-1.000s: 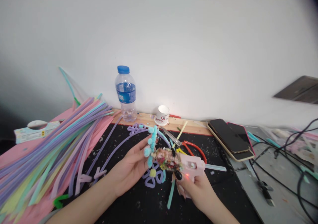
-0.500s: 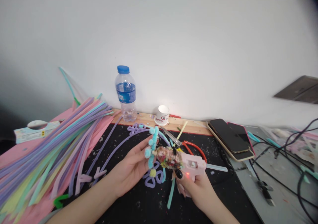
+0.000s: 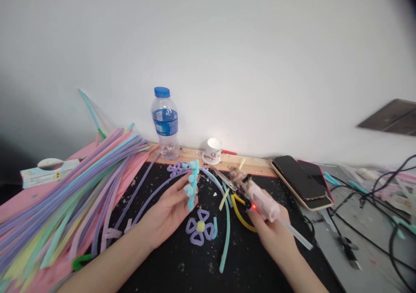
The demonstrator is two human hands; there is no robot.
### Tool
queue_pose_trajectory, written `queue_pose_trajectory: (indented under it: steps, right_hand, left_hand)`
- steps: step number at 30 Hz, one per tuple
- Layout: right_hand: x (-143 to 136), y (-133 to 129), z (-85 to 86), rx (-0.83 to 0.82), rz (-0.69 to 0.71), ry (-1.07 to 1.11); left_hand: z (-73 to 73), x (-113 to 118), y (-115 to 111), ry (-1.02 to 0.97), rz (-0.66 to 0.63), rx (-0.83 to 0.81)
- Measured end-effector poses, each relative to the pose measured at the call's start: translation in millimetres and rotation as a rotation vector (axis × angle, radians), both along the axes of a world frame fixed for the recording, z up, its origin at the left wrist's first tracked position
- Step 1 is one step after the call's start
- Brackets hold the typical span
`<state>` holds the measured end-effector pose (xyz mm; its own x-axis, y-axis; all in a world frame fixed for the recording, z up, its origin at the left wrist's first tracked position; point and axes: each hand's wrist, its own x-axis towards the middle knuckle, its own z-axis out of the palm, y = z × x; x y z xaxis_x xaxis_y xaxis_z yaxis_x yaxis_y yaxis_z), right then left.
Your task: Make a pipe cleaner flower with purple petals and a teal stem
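Observation:
My left hand (image 3: 170, 213) holds up a light-blue pipe cleaner piece (image 3: 192, 184) with small looped bumps along it. Wrapped around a pale pink hot glue gun (image 3: 264, 204) is my right hand (image 3: 274, 230); a red light glows on the gun, a clear glue stick (image 3: 299, 236) sticks out of its back, and its front is caked with messy fibres. A purple pipe cleaner flower with a yellow centre (image 3: 200, 226) lies on the black mat (image 3: 182, 267) between my hands. Behind it, a purple arched band (image 3: 154, 195) carries a small purple flower (image 3: 175, 168).
Pipe cleaners (image 3: 81, 189) in a big bundle lie at the left. A water bottle (image 3: 165, 122) and a paper cup (image 3: 212, 151) stand by the wall. Scissors (image 3: 227, 182) lie partly behind the glue gun. Phones (image 3: 299, 178) and black cables (image 3: 360, 202) are at the right.
My right hand has drawn the glue gun away to the right from the light-blue piece and tilted it. My left hand has shifted slightly left with the piece.

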<state>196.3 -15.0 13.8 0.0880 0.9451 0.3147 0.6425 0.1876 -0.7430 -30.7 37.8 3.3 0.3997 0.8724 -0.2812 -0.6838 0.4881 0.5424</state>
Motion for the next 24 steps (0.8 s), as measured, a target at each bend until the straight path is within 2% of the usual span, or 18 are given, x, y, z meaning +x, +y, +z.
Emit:
queue_pose_trajectory:
  steps: [3, 7, 11, 14, 17, 19, 20, 24]
  right_hand:
    - [15, 11, 1.8, -0.054, -0.122, -0.227]
    - [38, 25, -17.7, -0.057, -0.283, -0.483]
    - [51, 32, -31.6, -0.132, -0.376, -0.627]
    - [50, 32, -26.1, -0.180, -0.434, -0.667]
    - [42, 28, -13.0, -0.029, -0.468, -0.592]
    - [31, 22, -4.9, 0.140, -0.377, -0.445]
    - [24, 20, -1.9, 0.171, -0.306, -0.357]
    - [-9, 12, 0.1, 0.041, 0.102, -0.055]
  left_hand:
    - [-1.8, 0, 0, 0.047, 0.025, 0.018]
    - [-3.9, 0, -2, 0.096, -0.001, 0.067]
    - [1.0, 2, -6, 0.131, -0.052, 0.119]
    - [5.3, 3, -9, 0.183, -0.089, 0.170]
    - [7.4, 4, -12, 0.240, -0.121, 0.197]
    - [7.6, 4, -15, 0.261, -0.154, 0.206]
    - [7.3, 4, -16, 0.264, -0.179, 0.212]
    - [3.3, 6, -20, 0.217, -0.294, 0.257]
